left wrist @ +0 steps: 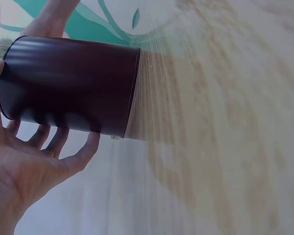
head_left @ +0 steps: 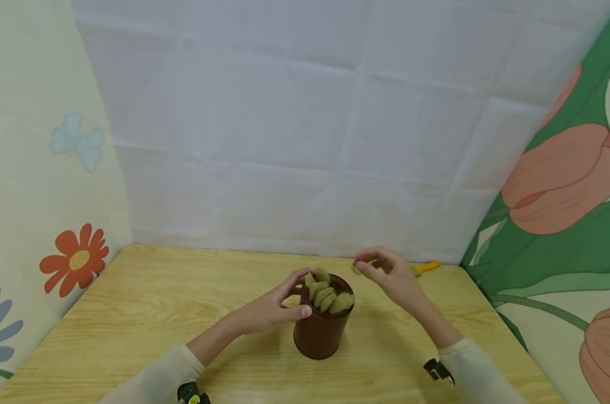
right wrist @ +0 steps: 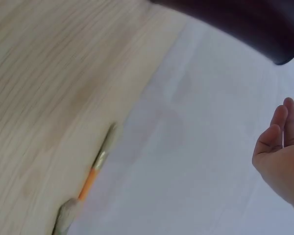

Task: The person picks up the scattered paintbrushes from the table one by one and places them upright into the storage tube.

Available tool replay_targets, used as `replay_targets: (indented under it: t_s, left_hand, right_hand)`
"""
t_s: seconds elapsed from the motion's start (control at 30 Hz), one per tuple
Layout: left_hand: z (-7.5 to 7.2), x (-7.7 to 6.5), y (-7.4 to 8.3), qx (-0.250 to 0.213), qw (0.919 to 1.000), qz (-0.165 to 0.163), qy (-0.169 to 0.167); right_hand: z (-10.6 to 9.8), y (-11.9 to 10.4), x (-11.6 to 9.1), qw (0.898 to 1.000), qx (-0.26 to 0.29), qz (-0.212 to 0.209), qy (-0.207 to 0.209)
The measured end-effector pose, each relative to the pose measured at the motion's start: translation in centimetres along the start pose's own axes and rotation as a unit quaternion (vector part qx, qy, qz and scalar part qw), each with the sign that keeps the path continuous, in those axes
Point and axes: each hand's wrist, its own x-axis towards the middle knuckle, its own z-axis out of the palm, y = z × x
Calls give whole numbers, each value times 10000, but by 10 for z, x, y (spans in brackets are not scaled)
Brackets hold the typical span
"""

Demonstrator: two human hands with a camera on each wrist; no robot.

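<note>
A dark red-brown cylindrical pot (head_left: 321, 336) stands on the table, with several fuzzy green cactus-like pieces (head_left: 325, 296) showing at its top. My left hand (head_left: 279, 306) grips its upper side, thumb in front; in the left wrist view the fingers (left wrist: 90, 147) lie along the pot wall (left wrist: 71, 83). To the right of the pot hovers my right hand (head_left: 391, 276), fingers loosely bent. A small greenish piece (head_left: 356, 269) appears just below its fingertips in the head view. The right wrist view shows nothing between the fingers of this hand (right wrist: 281, 156).
An orange-handled tool (head_left: 428, 267) lies near the table's back edge, partly hidden by my right hand. In the right wrist view, a blurred tan-green thing (right wrist: 66, 215) lies by its orange handle (right wrist: 87, 185). Behind hangs a white cloth (head_left: 264, 140); flower-patterned cloths flank the table.
</note>
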Motion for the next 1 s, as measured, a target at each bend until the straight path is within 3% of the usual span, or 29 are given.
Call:
replay_targets:
  t_s: [0.2, 0.33, 0.63, 0.83, 1.0]
  left_hand:
    - [-3, -7, 1, 75, 9999, -127, 78]
    - [-4, -7, 1, 78, 9999, -96, 68]
    - [-5, -3, 0, 53, 10000, -17, 20]
    - [-2, 0, -1, 50, 10000, -19, -61]
    - [-2, 1, 0, 68, 10000, -18, -68]
  right_hand:
    - [-18, 21, -1, 9974, -609, 279, -265]
    - [-39, 44, -6, 9918, -962, 749, -388]
    - [-87, 102, -24, 9759, -1017, 1924, 130]
    - [-101, 131, -32, 9639, -1842, 1919, 143]
    - [-109, 151, -32, 9509, -2767, 1332, -378]
